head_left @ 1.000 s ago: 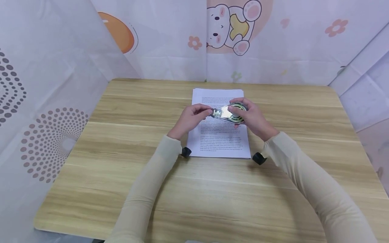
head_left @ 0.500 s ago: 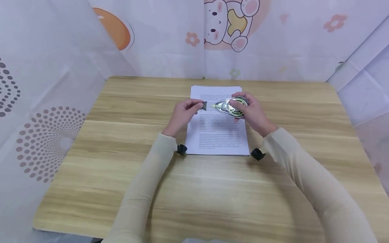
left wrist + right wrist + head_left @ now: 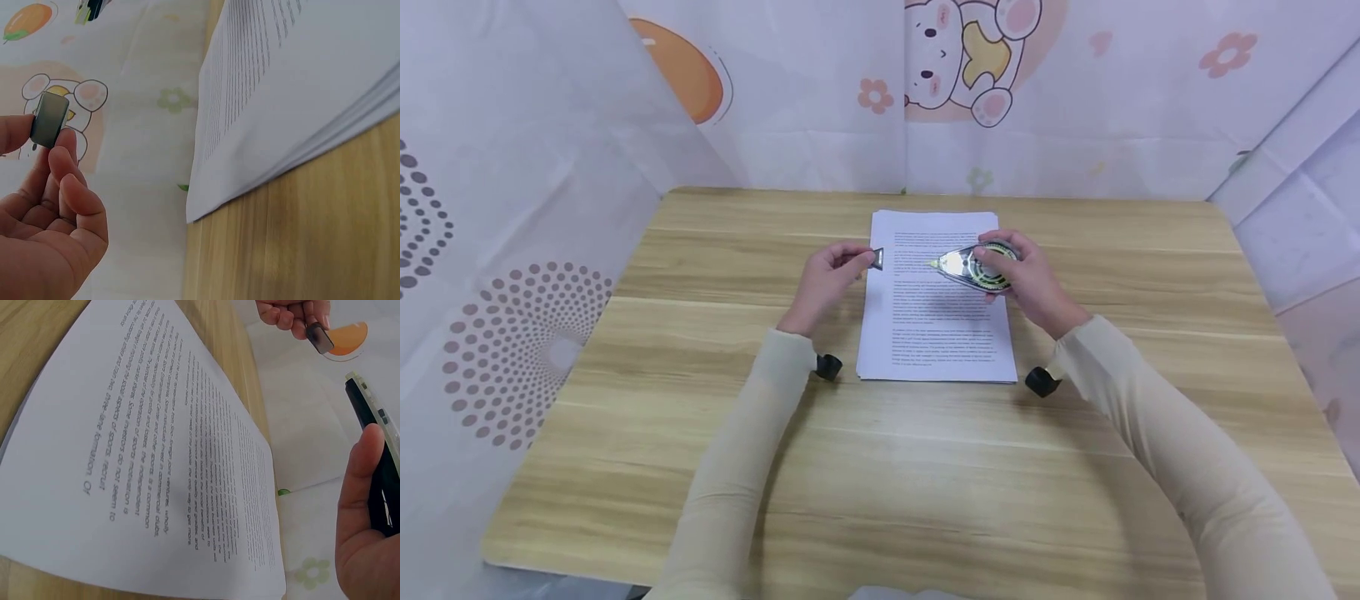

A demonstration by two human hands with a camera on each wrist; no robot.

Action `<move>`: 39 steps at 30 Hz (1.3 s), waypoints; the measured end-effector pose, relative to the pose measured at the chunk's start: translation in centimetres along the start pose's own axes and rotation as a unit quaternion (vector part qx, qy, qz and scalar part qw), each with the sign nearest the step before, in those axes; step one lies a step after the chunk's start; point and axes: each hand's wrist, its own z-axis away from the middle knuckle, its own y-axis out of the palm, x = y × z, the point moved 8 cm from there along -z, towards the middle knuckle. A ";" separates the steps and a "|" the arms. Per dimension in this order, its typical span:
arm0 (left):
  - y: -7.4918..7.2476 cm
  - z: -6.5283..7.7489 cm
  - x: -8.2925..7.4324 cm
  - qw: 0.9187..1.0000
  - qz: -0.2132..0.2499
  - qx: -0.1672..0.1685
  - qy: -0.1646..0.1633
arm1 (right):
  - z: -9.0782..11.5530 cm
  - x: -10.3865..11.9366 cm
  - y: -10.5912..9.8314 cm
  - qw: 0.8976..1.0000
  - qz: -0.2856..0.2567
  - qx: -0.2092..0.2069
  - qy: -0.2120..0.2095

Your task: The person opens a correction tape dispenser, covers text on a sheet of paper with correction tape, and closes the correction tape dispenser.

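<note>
My right hand (image 3: 1026, 279) grips a correction tape dispenser (image 3: 958, 263) with a clear case and a round reel, its bare yellowish tip pointing left over the printed sheets. Between thumb and fingertips, my left hand (image 3: 829, 279) pinches the small dark cap (image 3: 877, 259), at the left edge of the paper. The left wrist view shows this cap (image 3: 50, 119) as a smoky, see-through piece. In the right wrist view the dispenser's tip (image 3: 353, 380) stands apart from the cap (image 3: 320, 339). Below both hands lies a stack of printed paper (image 3: 936, 342).
The stack rests on a wood-grain table (image 3: 737, 400) near its back edge. Behind it hangs a pale curtain (image 3: 805, 108) with cartoon prints. Black wrist cameras (image 3: 828, 367) sit under both sleeves.
The cap has come off the dispenser's tip. My left hand has moved left with it, widening the gap; my right hand has stayed nearly in place with the dispenser.
</note>
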 end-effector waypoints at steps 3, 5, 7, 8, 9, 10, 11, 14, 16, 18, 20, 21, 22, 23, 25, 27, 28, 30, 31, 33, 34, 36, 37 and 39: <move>-0.7 0.1 0.1 1.000 -0.009 -0.007 0.001 | 0.1 0.0 -0.3 1.000 0.000 -0.002 -0.002; -1.2 0.1 0.1 1.000 -0.010 -0.013 0.002 | 0.1 0.0 -0.6 1.000 0.003 -0.006 -0.001; -1.9 0.2 0.2 1.000 -0.014 -0.019 0.002 | 0.1 -0.1 -0.9 1.000 0.002 -0.009 0.001; -2.2 0.2 0.3 1.000 -0.018 -0.021 0.002 | 0.1 -0.1 -1.0 1.000 0.003 -0.010 0.003; -2.5 0.2 0.4 1.000 -0.020 -0.023 0.001 | 0.2 -0.1 -1.2 1.000 0.002 -0.012 0.004; -2.8 0.2 0.5 0.999 -0.022 -0.025 -0.002 | 0.2 -0.1 -1.3 1.000 0.003 -0.012 0.005; -3.2 0.3 0.7 0.999 -0.025 -0.026 -0.005 | 0.2 -0.2 -1.4 1.000 0.002 -0.012 0.005; -4.2 0.4 1.2 0.999 -0.032 -0.031 -0.017 | 0.3 -0.2 -1.6 1.000 -0.007 -0.010 0.003; -4.9 0.5 1.6 0.999 -0.032 -0.035 -0.024 | 0.4 -0.2 -1.7 1.000 -0.014 -0.008 0.001; -5.5 0.6 1.9 0.998 -0.030 -0.039 -0.031 | 0.4 -0.2 -1.9 1.000 -0.024 -0.009 0.001; -6.0 0.7 2.2 0.998 -0.025 -0.041 -0.036 | 0.6 -0.3 -2.1 1.000 -0.028 -0.009 0.002; -6.3 0.7 2.3 0.998 -0.024 -0.041 -0.036 | 0.6 -0.4 -2.3 1.000 -0.030 -0.008 0.002; -6.6 0.7 2.5 0.998 -0.023 -0.042 -0.039 | 0.7 -0.4 -2.3 0.999 -0.036 -0.006 0.002; -6.8 0.8 2.7 0.998 -0.023 -0.042 -0.040 | 0.7 -0.4 -2.4 0.999 -0.039 -0.007 0.002; -7.4 0.8 3.0 0.998 -0.029 -0.042 -0.042 | 0.7 -0.5 -2.6 0.999 -0.043 -0.006 0.001; -7.9 0.8 3.4 0.997 -0.037 -0.041 -0.044 | 0.7 -0.5 -2.7 0.999 -0.049 -0.007 -0.001; -8.1 0.8 3.6 0.997 -0.040 -0.041 -0.046 | 0.7 -0.5 -2.7 0.999 -0.050 -0.008 0.000; -8.6 0.8 4.0 0.997 -0.045 -0.042 -0.049 | 0.7 -0.5 -2.8 0.999 -0.044 -0.012 0.001; -8.8 0.8 4.1 0.997 -0.046 -0.043 -0.050 | 0.7 -0.6 -2.9 0.999 -0.045 -0.013 0.002; -9.2 0.8 4.4 0.996 -0.049 -0.044 -0.052 | 0.8 -0.6 -3.0 0.999 -0.041 -0.014 0.004; -9.3 0.8 4.5 0.996 -0.051 -0.045 -0.054 | 0.8 -0.7 -3.0 0.999 -0.045 -0.011 0.005; -9.7 0.7 4.7 0.996 -0.055 -0.047 -0.057 | 0.9 -0.7 -3.0 0.999 -0.050 -0.008 0.006; -9.8 0.7 4.9 0.995 -0.057 -0.048 -0.059 | 0.9 -0.7 -3.1 0.999 -0.049 -0.007 0.006; -10.2 0.7 5.1 0.995 -0.058 -0.051 -0.063 | 0.9 -0.7 -3.2 0.999 -0.051 -0.006 0.008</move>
